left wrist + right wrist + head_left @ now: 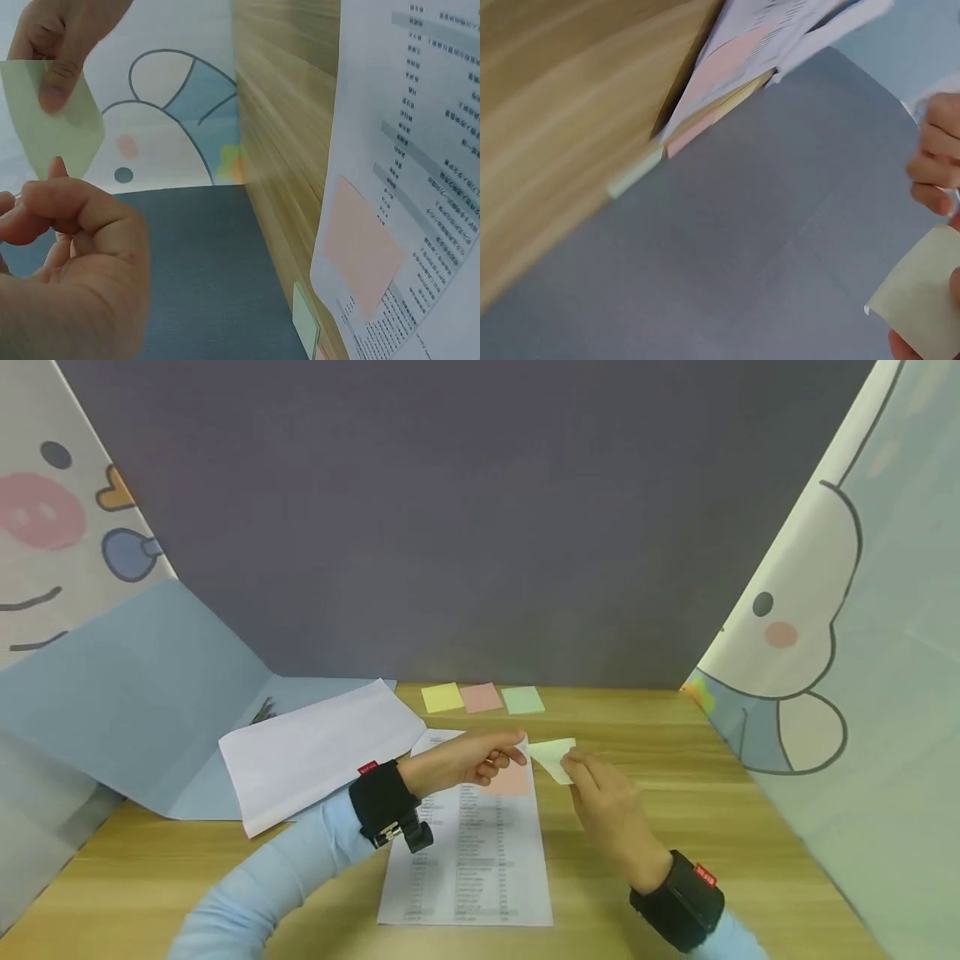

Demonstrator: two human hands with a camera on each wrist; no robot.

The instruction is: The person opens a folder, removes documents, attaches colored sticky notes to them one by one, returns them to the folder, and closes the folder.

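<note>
Both your hands pinch one pale green sticky note [553, 757]: right hand [609, 806] at its corner, left hand [467, 758] opposite; the left fingertips' grip is partly hidden.

At lower right, fingertips [907, 346] pinch a pale green note [922, 296]; a printed sheet [742, 45] with a pink note [731, 60] lies at the top.

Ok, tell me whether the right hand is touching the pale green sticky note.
Touching. In the left wrist view, the right hand pinches the pale green sticky note by its top edge, thumb pressed on its face.
</note>
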